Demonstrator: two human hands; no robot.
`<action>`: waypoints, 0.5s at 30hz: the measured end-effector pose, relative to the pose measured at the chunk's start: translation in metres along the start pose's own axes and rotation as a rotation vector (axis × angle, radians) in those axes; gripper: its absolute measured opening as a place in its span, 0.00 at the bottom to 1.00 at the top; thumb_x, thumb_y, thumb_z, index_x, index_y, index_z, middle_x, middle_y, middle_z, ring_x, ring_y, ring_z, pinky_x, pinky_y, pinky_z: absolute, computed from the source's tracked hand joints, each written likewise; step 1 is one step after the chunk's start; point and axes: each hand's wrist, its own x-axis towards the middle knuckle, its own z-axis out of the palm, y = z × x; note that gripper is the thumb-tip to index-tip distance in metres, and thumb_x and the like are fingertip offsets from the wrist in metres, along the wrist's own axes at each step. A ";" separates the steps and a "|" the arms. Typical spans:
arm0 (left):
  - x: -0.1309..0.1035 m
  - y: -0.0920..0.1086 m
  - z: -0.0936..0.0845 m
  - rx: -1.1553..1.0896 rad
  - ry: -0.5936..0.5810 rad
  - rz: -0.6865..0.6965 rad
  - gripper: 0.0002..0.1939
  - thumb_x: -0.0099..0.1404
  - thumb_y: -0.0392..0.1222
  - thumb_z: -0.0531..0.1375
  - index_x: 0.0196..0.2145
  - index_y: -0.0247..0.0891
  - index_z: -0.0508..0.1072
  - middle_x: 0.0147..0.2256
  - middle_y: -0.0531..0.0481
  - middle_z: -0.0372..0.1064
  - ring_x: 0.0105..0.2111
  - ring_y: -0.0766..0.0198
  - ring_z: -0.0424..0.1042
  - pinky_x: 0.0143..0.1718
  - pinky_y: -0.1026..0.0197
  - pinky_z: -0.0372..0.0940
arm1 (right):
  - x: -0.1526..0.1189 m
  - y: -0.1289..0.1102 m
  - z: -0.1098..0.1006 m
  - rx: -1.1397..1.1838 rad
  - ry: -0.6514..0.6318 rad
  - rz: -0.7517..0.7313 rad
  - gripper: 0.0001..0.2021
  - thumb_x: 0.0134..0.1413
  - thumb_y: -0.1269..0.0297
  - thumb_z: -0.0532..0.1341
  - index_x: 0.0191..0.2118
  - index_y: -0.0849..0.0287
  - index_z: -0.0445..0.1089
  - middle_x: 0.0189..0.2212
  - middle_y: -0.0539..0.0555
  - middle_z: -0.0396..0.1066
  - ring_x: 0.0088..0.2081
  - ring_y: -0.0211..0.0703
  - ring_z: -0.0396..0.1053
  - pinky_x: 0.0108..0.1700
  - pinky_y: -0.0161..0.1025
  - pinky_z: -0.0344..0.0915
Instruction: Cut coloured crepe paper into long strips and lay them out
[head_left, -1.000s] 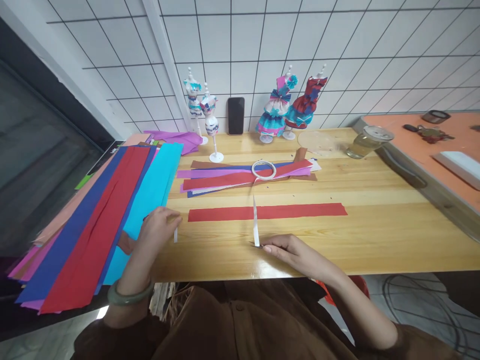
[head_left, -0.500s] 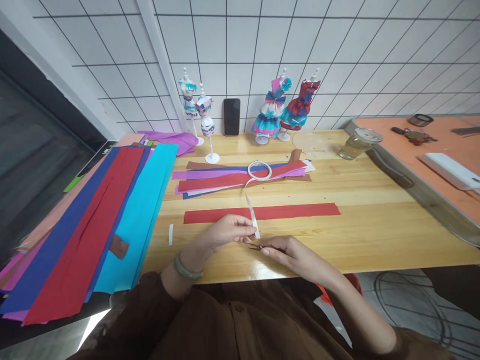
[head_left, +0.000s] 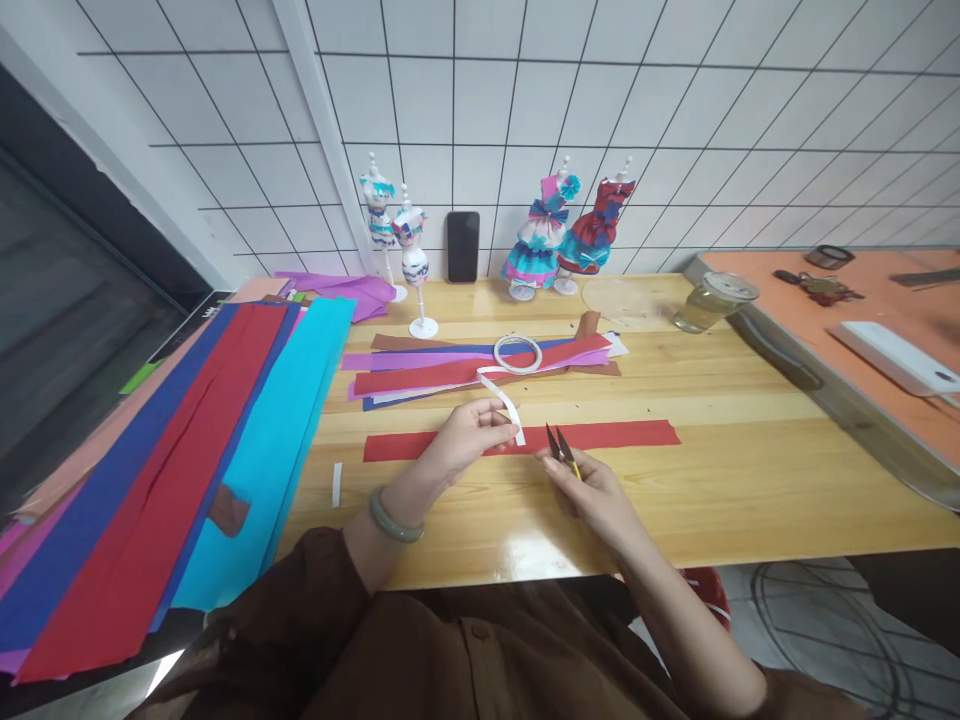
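Note:
My left hand (head_left: 469, 437) pinches the free end of a white tape strip (head_left: 508, 402) between thumb and fingers. This strip curves back to a tape roll (head_left: 517, 338) lying on a bundle of coloured paper strips (head_left: 420, 378). Small snips (head_left: 565, 448) with a bit of yellow on the handle are in my right hand (head_left: 600, 495). Their dark blades stand apart and point away from me, just right of the tape end. Under my left hand a long red strip (head_left: 622, 436) lies across the table. A short white piece (head_left: 337, 485) rests left of my wrist.
Large coloured sheets (head_left: 255, 450) cover the table's left side. At the back stand small mannequins (head_left: 415, 265), some in ruffled dresses (head_left: 587, 250), and an upright phone (head_left: 463, 247). A lidded cup (head_left: 705, 310) is at the right, beside an orange surface (head_left: 862, 290).
My left hand has raised the tape end away from me, up to the red strip. The snips have moved right and forward, away from the tape, and their blades have turned to point forward.

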 end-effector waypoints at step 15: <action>0.013 -0.016 -0.026 -0.090 0.044 0.142 0.26 0.53 0.40 0.64 0.50 0.35 0.65 0.28 0.52 0.66 0.24 0.72 0.64 0.29 0.65 0.59 | 0.051 -0.006 0.042 0.041 0.024 -0.040 0.15 0.44 0.52 0.63 0.30 0.60 0.66 0.12 0.41 0.52 0.14 0.28 0.43 0.17 0.32 0.41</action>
